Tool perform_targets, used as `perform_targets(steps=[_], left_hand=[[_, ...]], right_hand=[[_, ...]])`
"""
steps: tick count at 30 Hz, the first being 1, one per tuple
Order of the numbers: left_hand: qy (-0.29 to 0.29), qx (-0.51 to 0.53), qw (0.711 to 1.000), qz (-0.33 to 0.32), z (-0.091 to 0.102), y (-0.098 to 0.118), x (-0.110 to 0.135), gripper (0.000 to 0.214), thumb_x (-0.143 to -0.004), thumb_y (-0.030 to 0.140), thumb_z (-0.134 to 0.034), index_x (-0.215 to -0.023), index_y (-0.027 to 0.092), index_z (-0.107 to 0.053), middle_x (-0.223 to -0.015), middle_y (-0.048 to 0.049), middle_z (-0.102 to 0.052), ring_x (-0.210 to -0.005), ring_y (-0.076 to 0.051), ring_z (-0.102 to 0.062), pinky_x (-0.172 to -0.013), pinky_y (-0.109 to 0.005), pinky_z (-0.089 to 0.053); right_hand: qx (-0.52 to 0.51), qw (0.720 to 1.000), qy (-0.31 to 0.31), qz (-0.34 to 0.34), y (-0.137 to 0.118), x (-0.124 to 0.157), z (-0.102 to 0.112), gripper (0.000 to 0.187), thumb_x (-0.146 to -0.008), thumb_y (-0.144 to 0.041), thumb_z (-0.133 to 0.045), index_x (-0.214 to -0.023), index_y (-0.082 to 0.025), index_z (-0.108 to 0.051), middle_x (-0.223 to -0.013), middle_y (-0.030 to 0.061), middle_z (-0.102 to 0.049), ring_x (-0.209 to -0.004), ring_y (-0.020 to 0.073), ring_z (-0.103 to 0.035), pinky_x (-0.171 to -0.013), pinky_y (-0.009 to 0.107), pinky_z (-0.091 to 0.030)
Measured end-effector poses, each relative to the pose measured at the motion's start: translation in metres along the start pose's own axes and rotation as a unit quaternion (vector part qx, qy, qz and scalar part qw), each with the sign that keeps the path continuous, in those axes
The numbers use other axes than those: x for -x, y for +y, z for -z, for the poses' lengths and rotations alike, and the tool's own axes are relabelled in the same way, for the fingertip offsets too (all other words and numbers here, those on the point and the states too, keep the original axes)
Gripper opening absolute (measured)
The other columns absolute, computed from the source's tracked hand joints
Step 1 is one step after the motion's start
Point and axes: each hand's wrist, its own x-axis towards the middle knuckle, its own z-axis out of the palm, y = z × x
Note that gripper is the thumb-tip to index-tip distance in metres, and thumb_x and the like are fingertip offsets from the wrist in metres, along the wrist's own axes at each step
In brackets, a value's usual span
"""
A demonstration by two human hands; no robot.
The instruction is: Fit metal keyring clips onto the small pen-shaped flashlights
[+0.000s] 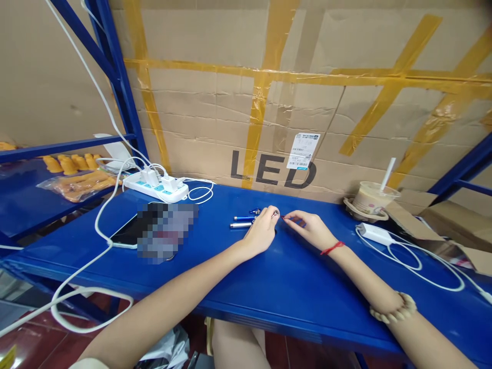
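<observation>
I observed the left hand (262, 230) curled, holding a small metal piece (275, 212) at its fingertips. A blue cylinder (241, 219) and a silver cylinder (239, 225) lay beside it on the blue table (277, 292). The right hand (310, 229) was half-curled nearby; its grip I could not determine.

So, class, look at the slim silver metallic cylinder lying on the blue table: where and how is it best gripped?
I'd pinch the slim silver metallic cylinder by its exposed left end, probably coming from the left and above: it lies flat, the left hand hides its right end, and a slim blue cylinder lies close along its far side.
</observation>
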Motion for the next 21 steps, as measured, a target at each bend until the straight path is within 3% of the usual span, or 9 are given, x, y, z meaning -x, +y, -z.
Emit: perform_targets(steps=[4,8,15,21], left_hand=[[-0.01,0.006,1.0,-0.006,0.001,0.002,0.0,0.016,-0.088,0.021,-0.028,-0.087,0.019,-0.044,-0.086,-0.0031,-0.047,-0.085,-0.015,-0.046,-0.081,-0.028,-0.037],[-0.061,0.066,0.996,-0.023,0.003,0.008,0.001,0.015,-0.088,0.02,-0.029,-0.084,0.018,-0.043,-0.079,-0.0005,-0.049,-0.077,-0.013,-0.048,-0.075,-0.024,-0.038],[-0.034,0.042,0.999,-0.009,0.006,0.009,0.002,0.017,-0.089,0.024,-0.029,-0.088,0.02,-0.045,-0.073,0.0016,-0.05,-0.067,-0.012,-0.049,-0.065,-0.022,-0.036],[-0.031,0.048,0.998,-0.009,0.005,0.002,-0.001,0.017,-0.088,0.023,-0.028,-0.089,0.019,-0.044,-0.07,0.0015,-0.05,-0.066,-0.012,-0.05,-0.063,-0.022,-0.037]], right_hand=[[-0.057,0.996,0.059,0.04,-0.008,-0.001,-0.002,0.018,-0.082,-0.034,-0.049,-0.084,-0.018,-0.058,-0.087,0.0058,-0.063,-0.072,0.0147,-0.059,-0.062,0.026,-0.049],[-0.087,0.992,0.052,0.081,-0.021,-0.001,-0.006,0.017,-0.083,-0.031,-0.048,-0.08,-0.018,-0.058,-0.082,0.0057,-0.063,-0.073,0.015,-0.059,-0.062,0.026,-0.049],[-0.09,0.992,0.077,0.049,-0.025,-0.001,-0.008,0.018,-0.078,-0.034,-0.055,-0.083,-0.018,-0.059,-0.075,0.0038,-0.063,-0.066,0.0142,-0.059,-0.058,0.025,-0.048],[-0.083,0.995,0.015,0.042,-0.025,0.001,-0.004,0.012,-0.082,-0.03,-0.049,-0.087,-0.019,-0.051,-0.077,0.0022,-0.064,-0.069,0.0135,-0.06,-0.057,0.024,-0.046]])
